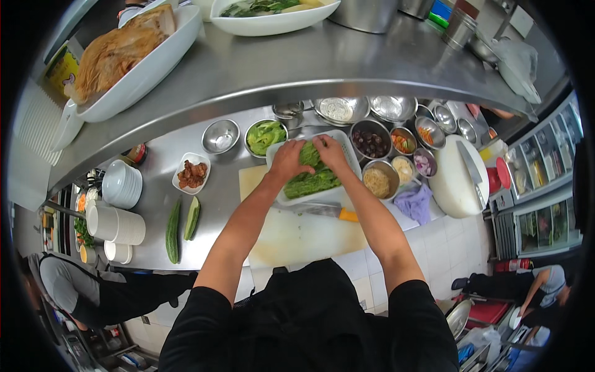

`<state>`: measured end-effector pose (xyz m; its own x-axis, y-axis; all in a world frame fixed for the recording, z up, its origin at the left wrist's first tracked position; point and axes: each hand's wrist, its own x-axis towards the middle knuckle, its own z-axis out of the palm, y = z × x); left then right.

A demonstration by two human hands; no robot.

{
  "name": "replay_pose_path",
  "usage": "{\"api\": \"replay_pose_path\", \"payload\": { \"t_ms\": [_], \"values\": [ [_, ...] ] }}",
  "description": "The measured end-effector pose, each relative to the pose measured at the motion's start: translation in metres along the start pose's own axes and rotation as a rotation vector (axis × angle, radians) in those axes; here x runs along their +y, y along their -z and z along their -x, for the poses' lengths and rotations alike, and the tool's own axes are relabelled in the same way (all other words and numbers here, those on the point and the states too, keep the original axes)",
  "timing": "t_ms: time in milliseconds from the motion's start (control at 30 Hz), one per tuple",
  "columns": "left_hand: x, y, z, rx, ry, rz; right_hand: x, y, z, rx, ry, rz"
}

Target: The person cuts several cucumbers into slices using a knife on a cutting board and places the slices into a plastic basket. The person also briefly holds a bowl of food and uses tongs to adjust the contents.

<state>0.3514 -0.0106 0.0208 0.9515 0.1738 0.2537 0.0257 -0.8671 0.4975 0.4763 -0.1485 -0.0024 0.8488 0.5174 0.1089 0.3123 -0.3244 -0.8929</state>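
Both hands reach into a white plastic basket [352, 156] of green leafy vegetables [312, 184] on the cutting board's far part. My left hand [292, 160] lies on the greens at the left, fingers bent over them. From the right, my right hand [331, 152] presses on the same greens with its fingertips. How firmly either one grips is hard to tell. Below the basket, a knife with a yellow handle [348, 215] rests on the white cutting board [307, 237]. A steel bowl of green slices [266, 137] stands left of the basket.
A steel shelf [288, 65] spans the far side above the counter. Steel bowls of dark pieces [370, 139] and noodle-like strands [380, 180] stand at the right, near a round board [453, 181] with a cleaver [469, 162]. Left are cucumber-like vegetables [173, 232] and stacked bowls [122, 184]. A person [79, 283] stands lower left.
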Motion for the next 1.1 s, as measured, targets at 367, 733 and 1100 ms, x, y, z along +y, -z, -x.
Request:
{"api": "replay_pose_path", "payload": {
  "t_ms": [367, 733, 1100],
  "values": [
    [0.005, -0.055, 0.038, -0.041, 0.164, -0.325, 0.021, 0.004, 0.014, -0.152, 0.613, 0.454],
    [0.027, -0.034, 0.051, 0.055, 0.283, -0.301, 0.005, 0.012, 0.024, -0.084, 0.512, 0.757],
    [0.043, -0.014, 0.067, 0.057, 0.288, -0.136, -0.006, 0.008, 0.01, -0.377, 0.608, 0.724]
  ]
}}
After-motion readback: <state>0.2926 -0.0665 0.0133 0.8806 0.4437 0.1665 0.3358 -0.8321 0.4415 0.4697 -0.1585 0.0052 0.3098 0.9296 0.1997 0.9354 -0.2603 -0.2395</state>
